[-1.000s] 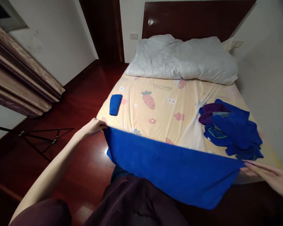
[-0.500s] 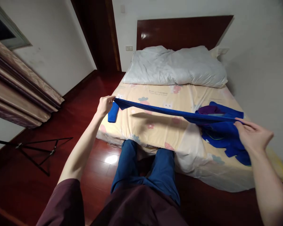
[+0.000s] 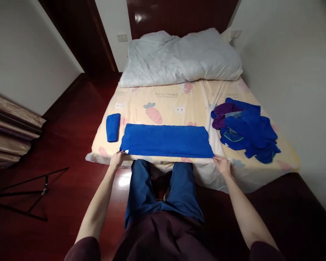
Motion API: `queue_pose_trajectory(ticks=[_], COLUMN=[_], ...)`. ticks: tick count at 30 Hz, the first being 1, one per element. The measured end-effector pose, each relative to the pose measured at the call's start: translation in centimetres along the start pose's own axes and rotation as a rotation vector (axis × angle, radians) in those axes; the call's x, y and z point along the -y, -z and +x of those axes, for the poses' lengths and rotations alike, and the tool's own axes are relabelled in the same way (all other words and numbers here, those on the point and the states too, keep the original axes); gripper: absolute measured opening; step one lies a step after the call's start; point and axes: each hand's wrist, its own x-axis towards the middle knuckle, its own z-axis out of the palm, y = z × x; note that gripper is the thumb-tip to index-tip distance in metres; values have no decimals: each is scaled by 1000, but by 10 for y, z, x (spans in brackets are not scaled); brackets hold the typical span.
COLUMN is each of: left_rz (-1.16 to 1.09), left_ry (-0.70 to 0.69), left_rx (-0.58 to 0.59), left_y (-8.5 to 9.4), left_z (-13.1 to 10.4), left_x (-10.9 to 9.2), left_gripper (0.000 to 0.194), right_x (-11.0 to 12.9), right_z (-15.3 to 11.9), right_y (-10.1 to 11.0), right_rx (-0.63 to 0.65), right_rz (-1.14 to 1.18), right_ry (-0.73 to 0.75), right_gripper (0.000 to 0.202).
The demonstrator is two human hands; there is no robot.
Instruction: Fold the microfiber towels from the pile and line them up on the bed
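A blue towel [image 3: 167, 140] lies spread as a long rectangle along the near edge of the bed. My left hand [image 3: 117, 159] pinches its near left corner, where a small white tag shows. With fingers closed, my right hand [image 3: 222, 165] grips the near right corner. Left of the towel rests a small folded blue cloth [image 3: 113, 127]. To the right is a crumpled heap of blue cloths [image 3: 250, 130], with a purple cloth [image 3: 224, 113] at its left side.
The bed [image 3: 141, 99] has a pale yellow printed sheet. A white quilt [image 3: 182, 59] is bunched by the dark headboard [image 3: 179, 16]. Black tripod legs [image 3: 40, 192] stand on the red floor at left, near a curtain [image 3: 11, 127].
The towel, stretched taut in the air between my hands before, now lies flat on the bed. Both hands have come down and closer together. My view has tilted downward.
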Motion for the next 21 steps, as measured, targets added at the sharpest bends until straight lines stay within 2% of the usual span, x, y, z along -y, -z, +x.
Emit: queue_pose_trajectory(ticks=[3, 6, 9, 12, 14, 18, 21], left_rz=[67, 191, 280, 317, 319, 221, 148], left_ry=[-20, -87, -74, -24, -25, -146, -173], left_rx=[-26, -42, 52, 182, 193, 77, 29], left_y=[-13, -11, 0, 15, 25, 40, 44], left_z=[-9, -12, -12, 0, 16, 69, 118], left_x=[8, 12, 10, 6, 1, -8, -10], left_gripper=[46, 43, 38, 41, 51, 52, 51], right_x=[-9, -16, -13, 11, 35, 83, 96], right_z=[-6, -5, -2, 5, 16, 54, 97], right_y=[1, 11, 18, 13, 3, -26, -46], right_rx=[-28, 13, 127, 126, 69, 51, 68], right_rz=[-76, -197, -312, -347, -293, -140, -81], right_ry=[76, 137, 143, 169, 214, 246, 185], right_gripper=[19, 21, 23, 33, 40, 46, 47])
